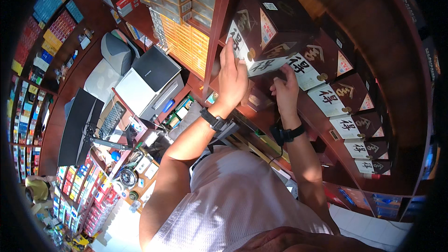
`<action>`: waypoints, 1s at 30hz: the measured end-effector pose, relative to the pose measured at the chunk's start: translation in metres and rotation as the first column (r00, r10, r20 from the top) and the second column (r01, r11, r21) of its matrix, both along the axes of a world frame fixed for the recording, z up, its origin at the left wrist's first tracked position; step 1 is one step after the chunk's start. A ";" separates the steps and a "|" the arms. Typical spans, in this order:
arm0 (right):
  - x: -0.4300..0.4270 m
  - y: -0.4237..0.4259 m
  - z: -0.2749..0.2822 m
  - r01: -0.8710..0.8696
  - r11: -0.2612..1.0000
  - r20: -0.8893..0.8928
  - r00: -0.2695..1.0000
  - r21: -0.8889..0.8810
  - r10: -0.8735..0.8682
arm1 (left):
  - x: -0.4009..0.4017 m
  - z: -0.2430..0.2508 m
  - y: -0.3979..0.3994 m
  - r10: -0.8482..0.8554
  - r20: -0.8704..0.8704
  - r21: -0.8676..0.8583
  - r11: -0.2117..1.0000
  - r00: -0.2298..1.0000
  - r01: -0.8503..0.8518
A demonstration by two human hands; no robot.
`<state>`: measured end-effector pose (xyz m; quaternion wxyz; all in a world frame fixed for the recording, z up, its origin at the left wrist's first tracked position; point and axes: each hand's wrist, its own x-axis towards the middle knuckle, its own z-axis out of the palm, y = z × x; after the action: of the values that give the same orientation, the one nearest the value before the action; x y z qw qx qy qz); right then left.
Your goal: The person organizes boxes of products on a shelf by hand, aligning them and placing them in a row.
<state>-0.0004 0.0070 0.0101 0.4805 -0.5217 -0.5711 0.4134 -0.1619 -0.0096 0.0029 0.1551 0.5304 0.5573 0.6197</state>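
A large dark brown carton (271, 24) with a white lower band and big printed characters stands tilted in view on the wooden shelf (322, 129). My left hand (232, 77) lies with its fingers against the white band at the carton's left side; the palm shows no grip around anything. Just under the carton's lower right edge is my right hand (285, 91), fingers bent; whether its fingertips touch the carton cannot be told. Several similar cartons (327, 99) stand in a row to the right. A small brown box (259, 98) sits between my hands, partly hidden.
Stacked yellow cartons (182, 42) fill the shelf at upper left. Beyond my left arm are a printer (154, 94) with a black notebook (157, 68) on it, a keyboard (112, 119) and a monitor (78, 129). Another person (36, 189) is far off at lower left.
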 end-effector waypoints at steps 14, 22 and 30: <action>-0.015 -0.024 -0.023 -0.167 0.958 0.208 0.971 0.232 0.118 | -0.020 -0.023 0.005 -0.067 -0.061 0.037 0.997 0.996 0.070; -0.016 -0.002 -0.007 -0.208 0.969 0.264 0.950 0.136 0.167 | -0.010 -0.012 0.003 -0.070 -0.028 -0.067 0.995 0.997 0.068; -0.014 0.009 0.006 -0.234 0.972 0.233 0.947 0.021 0.223 | -0.011 -0.004 0.024 0.023 -0.178 0.067 0.998 0.984 -0.011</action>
<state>-0.0141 0.0165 0.0160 0.3727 -0.4843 -0.6891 0.3894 -0.1732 0.0142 -0.0010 0.0817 0.5839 0.5530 0.5887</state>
